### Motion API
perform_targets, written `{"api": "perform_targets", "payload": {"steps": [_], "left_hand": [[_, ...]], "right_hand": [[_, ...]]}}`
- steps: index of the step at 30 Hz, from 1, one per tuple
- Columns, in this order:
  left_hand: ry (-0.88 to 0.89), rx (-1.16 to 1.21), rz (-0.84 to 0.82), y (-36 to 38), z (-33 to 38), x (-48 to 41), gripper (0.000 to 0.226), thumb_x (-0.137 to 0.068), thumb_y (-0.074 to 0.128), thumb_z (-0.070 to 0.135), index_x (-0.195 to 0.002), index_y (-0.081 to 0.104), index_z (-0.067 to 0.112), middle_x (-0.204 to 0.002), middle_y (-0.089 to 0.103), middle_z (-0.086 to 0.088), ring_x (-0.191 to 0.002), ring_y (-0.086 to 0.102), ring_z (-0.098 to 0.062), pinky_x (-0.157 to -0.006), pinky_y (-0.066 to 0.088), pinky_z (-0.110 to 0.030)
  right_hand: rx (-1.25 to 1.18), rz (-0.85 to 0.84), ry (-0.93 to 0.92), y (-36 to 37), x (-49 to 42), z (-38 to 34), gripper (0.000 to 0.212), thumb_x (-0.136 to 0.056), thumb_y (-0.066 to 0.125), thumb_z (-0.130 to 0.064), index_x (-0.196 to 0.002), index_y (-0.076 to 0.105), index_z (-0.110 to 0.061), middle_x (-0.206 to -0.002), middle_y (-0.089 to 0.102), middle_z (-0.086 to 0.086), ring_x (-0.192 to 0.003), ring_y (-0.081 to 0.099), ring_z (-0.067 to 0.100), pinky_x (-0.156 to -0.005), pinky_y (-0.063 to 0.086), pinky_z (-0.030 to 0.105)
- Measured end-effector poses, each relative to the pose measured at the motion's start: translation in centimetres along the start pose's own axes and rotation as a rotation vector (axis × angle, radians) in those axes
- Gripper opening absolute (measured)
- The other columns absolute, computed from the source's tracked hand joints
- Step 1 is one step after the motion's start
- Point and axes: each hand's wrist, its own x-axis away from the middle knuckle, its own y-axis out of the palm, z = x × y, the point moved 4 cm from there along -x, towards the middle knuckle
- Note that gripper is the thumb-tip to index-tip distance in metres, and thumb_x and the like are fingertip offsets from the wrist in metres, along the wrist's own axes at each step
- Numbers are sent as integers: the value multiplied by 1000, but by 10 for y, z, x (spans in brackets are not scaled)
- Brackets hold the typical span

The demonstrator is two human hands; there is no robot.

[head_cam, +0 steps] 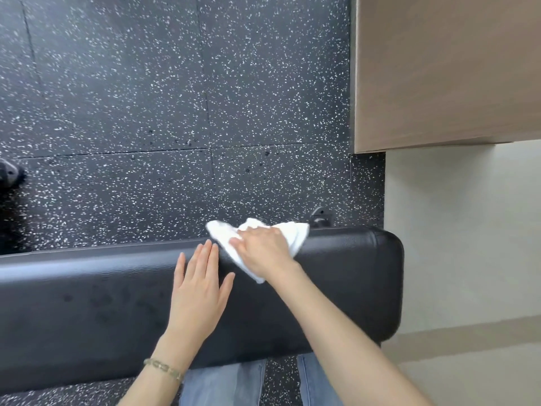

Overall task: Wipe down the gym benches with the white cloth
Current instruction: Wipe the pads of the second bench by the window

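Observation:
A black padded gym bench (87, 303) runs across the lower half of the view, its right end rounded. A crumpled white cloth (295, 234) lies on the bench's far edge near that right end. My right hand (263, 249) lies on top of the cloth and presses it against the pad, fingers bent over it. My left hand (199, 288) rests flat on the bench top just left of the cloth, fingers straight and together. A beaded bracelet (164, 370) sits on my left wrist.
Black speckled rubber floor (146, 98) lies beyond the bench. A tan wall panel (439, 68) and pale wall (453, 244) stand at the right. A bench foot (322, 216) shows behind the cloth, another dark foot (8, 174) at far left. My jeans (228, 385) are below.

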Motion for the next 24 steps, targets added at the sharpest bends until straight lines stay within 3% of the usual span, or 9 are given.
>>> {"api": "perform_targets", "payload": {"steps": [2, 5, 8, 12, 13, 16, 20, 24], "left_hand": [[-12, -6, -9, -3, -12, -1, 72, -98, 11, 50, -131, 50, -2, -135, 52, -16, -126, 48, -29, -110, 23, -48], [18, -20, -41, -4, -22, 0, 73, -98, 9, 49, -132, 49, -1, -136, 51, -15, -127, 47, -28, -110, 23, -49], [40, -26, -44, -5, -23, 1, 72, -98, 9, 48, -133, 48, -1, -137, 50, -15, -128, 47, -28, -110, 24, -49], [35, -10, -3, -5, -23, 5, 65, -97, 18, 45, -133, 48, 0, -138, 49, -15, -129, 46, -28, -110, 24, -50], [32, -9, 7, -5, -22, 6, 63, -96, 22, 44, -133, 48, 0, -138, 49, -14, -129, 45, -28, -110, 24, -50], [11, 0, 29, -4, -21, 10, 61, -92, 30, 41, -134, 48, 0, -139, 48, -15, -129, 45, -29, -111, 23, -50], [-51, 3, 15, -1, -15, 14, 63, -94, 26, 44, -133, 48, 0, -139, 48, -16, -128, 46, -29, -113, 19, -48], [-113, -2, 2, -3, -11, 16, 72, -97, 10, 50, -132, 49, 0, -137, 50, -16, -126, 48, -30, -112, 17, -47]], "right_hand": [[-13, -41, -37, 7, -8, -14, 45, -101, 26, -42, -126, 56, -19, -125, 60, 5, -116, 53, 26, -92, 35, 40], [17, -28, -16, -1, 2, 21, 35, -100, 32, -37, -118, 57, -21, -115, 63, 2, -108, 56, 25, -84, 38, 40], [82, -1, 114, -13, 24, 94, 37, -96, 28, -29, -122, 54, -25, -111, 60, 2, -99, 58, 25, -71, 33, 35], [100, 29, 301, -26, 46, 149, 40, -91, 28, -29, -115, 59, -30, -109, 61, 2, -79, 57, 25, -65, 29, 31], [92, 36, 330, -25, 46, 150, 41, -94, 26, -32, -116, 61, -28, -112, 62, 4, -81, 57, 27, -67, 31, 32], [40, 55, 270, -22, 34, 114, 43, -100, 25, -35, -115, 62, -19, -116, 62, 9, -102, 57, 28, -79, 39, 38], [-35, 19, 57, -4, 7, 27, 41, -101, 27, -34, -116, 61, -16, -112, 64, 11, -105, 56, 29, -82, 40, 40], [-58, 6, -31, -7, 8, 15, 37, -102, 29, -37, -121, 56, -20, -117, 63, 7, -110, 55, 28, -89, 36, 42]]}}
